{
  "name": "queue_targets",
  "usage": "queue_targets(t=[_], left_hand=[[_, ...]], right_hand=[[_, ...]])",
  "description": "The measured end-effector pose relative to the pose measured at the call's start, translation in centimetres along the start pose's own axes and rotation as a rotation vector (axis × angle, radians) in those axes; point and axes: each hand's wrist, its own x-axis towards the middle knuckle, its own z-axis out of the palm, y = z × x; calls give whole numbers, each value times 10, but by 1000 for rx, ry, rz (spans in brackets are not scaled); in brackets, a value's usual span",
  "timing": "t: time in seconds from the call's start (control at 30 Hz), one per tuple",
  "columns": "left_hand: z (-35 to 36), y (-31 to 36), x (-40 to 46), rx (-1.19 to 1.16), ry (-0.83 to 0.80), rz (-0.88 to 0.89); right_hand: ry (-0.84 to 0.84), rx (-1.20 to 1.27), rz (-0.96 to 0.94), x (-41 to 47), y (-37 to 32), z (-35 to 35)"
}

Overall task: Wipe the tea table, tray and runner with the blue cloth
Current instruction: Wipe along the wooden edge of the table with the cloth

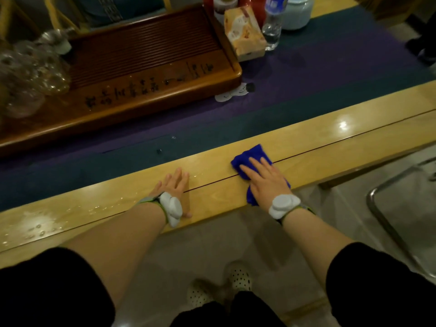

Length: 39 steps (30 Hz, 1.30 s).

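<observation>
- Along the near edge of the tea table (306,147), right hand (264,178) lies flat, fingers straight, pressing the bunched blue cloth (253,155) onto the wood.
- Left hand (173,185) rests palm-down just beside it, relaxed, grasping nothing.
- Wooden tray (141,95) sits further back on the dark runner (306,74), with blurry glassware (28,72) at its left end.
- Water bottle (273,24) looks nearly empty.

At lower centre of the frame, the right hand (264,178) presses flat on a crumpled bright blue cloth (251,161) on the pale wooden tabletop (330,142). The left hand (173,185) rests flat beside it, apart. At upper left, a carved brown wooden tea tray (151,90) sits on the dark purple-and-teal runner (306,74).
</observation>
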Motion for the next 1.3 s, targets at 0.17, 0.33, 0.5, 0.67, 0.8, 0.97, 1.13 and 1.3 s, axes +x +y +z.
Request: queue_targets(t=[0.17, 0.33, 0.5, 0.67, 0.8, 0.97, 1.13, 1.3], left_hand=[[-10, 6, -5, -1, -19, 10], [-10, 4, -6, -12, -17, 28], [-3, 0, -3, -46, 37, 31], [9, -6, 7, -64, 137, 83], [16, -12, 14, -147, 189, 115], [20, -15, 20, -88, 248, 142], [25, -18, 23, -93, 274, 176], [28, -20, 28, -110, 302, 203]], right_hand=[[53, -7, 218, -7, 2, 1], [113, 46, 186, -34, -69, 29], [169, -6, 40, -57, -80, 41], [204, 19, 348, -51, -47, 42], [314, 282, 633, -37, -64, 47], [498, 669, 689, -37, -134, 67], [602, 800, 639, -44, -164, 74], [690, 873, 832, -28, -111, 58]])
